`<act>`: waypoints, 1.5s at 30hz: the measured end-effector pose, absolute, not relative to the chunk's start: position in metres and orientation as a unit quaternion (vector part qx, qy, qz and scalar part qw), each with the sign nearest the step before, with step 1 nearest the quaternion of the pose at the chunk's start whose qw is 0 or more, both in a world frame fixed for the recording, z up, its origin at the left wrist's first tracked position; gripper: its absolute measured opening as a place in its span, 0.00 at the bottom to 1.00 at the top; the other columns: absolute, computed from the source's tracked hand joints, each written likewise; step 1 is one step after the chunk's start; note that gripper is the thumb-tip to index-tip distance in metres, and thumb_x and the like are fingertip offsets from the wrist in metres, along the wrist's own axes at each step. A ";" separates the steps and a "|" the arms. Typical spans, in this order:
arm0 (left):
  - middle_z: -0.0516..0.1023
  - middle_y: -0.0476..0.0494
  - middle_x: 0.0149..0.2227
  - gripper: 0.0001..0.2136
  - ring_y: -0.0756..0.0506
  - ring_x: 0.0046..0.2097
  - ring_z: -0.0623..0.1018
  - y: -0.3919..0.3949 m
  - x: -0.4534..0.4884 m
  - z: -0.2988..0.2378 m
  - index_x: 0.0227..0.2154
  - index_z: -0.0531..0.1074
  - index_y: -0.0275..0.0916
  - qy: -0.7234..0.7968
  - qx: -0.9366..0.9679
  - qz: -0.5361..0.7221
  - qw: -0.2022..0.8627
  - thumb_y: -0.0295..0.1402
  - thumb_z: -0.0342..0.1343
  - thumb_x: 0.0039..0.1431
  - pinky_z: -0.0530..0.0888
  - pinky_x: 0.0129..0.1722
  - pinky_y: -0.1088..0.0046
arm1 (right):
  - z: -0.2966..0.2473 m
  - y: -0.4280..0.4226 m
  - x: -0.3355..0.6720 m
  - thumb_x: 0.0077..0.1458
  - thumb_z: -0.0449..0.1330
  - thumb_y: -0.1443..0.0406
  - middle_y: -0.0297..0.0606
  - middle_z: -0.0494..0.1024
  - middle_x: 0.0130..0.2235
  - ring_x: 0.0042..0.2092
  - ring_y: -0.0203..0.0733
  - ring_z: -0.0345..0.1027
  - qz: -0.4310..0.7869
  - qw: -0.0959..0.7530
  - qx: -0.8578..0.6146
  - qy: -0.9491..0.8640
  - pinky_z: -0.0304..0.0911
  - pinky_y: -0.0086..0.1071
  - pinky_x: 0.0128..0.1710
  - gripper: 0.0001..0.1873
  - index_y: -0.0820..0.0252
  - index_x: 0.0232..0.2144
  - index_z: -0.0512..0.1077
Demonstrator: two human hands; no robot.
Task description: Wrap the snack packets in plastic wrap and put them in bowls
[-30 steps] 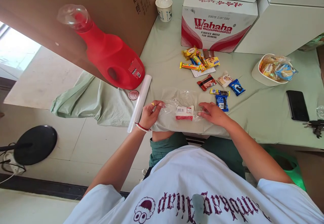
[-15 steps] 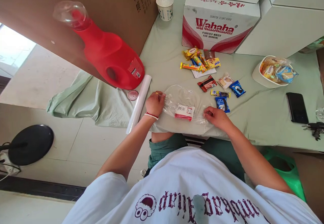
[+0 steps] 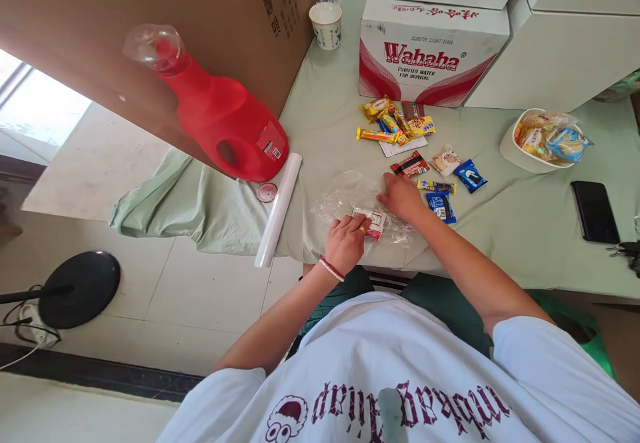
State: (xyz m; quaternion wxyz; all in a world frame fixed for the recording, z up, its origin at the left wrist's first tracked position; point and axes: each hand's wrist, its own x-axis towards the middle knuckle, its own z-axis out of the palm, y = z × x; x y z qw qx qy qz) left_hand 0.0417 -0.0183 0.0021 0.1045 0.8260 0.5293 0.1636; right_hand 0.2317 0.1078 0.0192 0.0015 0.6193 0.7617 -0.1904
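Note:
A small red-and-white snack packet (image 3: 376, 224) lies on a spread sheet of clear plastic film (image 3: 333, 203) near the table's front edge. My left hand (image 3: 346, 243) rests over the packet's left part, its fingers stretched out flat on it. Beyond the packet's right side, my right hand (image 3: 401, 197) has its fingers bent and close together at the film's far right part; the fingertips are partly hidden. A red-brown snack packet (image 3: 411, 164) lies just past the right hand. To the right are a blue packet (image 3: 441, 207) and a thin yellow-and-dark stick packet (image 3: 437, 187).
A white film roll (image 3: 278, 211) lies left, beside a red jug (image 3: 233, 126) and a round pink tin (image 3: 267, 193). Several yellow snacks (image 3: 395, 123) lie before the Wahaba-labelled carton (image 3: 430, 56). A snack tub (image 3: 530, 156) and phone (image 3: 595, 211) are right; a paper cup (image 3: 326, 27) stands behind.
My left hand has left the film's left edge and moved right onto the packet. My right hand has moved left and away from me, from the film's right edge toward its far side.

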 end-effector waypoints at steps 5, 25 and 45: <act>0.80 0.40 0.59 0.18 0.40 0.47 0.80 -0.017 0.041 -0.007 0.57 0.78 0.45 0.542 0.819 0.155 0.107 0.27 0.50 0.70 0.68 0.42 0.58 | 0.040 0.097 0.223 0.63 0.55 0.70 0.40 0.84 0.42 0.43 0.42 0.76 -0.351 -0.061 0.564 0.745 0.67 0.31 0.48 0.19 0.62 0.51 0.81; 0.81 0.46 0.36 0.17 0.49 0.32 0.73 0.041 -0.017 -0.024 0.38 0.80 0.39 0.637 0.444 0.511 0.369 0.28 0.55 0.44 0.72 0.35 0.71 | 0.028 0.019 0.197 0.73 0.47 0.69 0.45 0.76 0.48 0.50 0.49 0.65 -0.216 0.058 0.395 0.891 0.62 0.35 0.45 0.30 0.46 0.72 0.61; 0.77 0.37 0.60 0.18 0.38 0.58 0.77 0.050 -0.062 -0.004 0.43 0.79 0.39 0.541 0.653 0.353 0.396 0.44 0.47 0.70 0.75 0.58 0.56 | 0.020 0.011 0.199 0.72 0.48 0.70 0.44 0.75 0.47 0.49 0.49 0.63 -0.209 0.043 0.409 0.887 0.60 0.35 0.45 0.31 0.42 0.71 0.64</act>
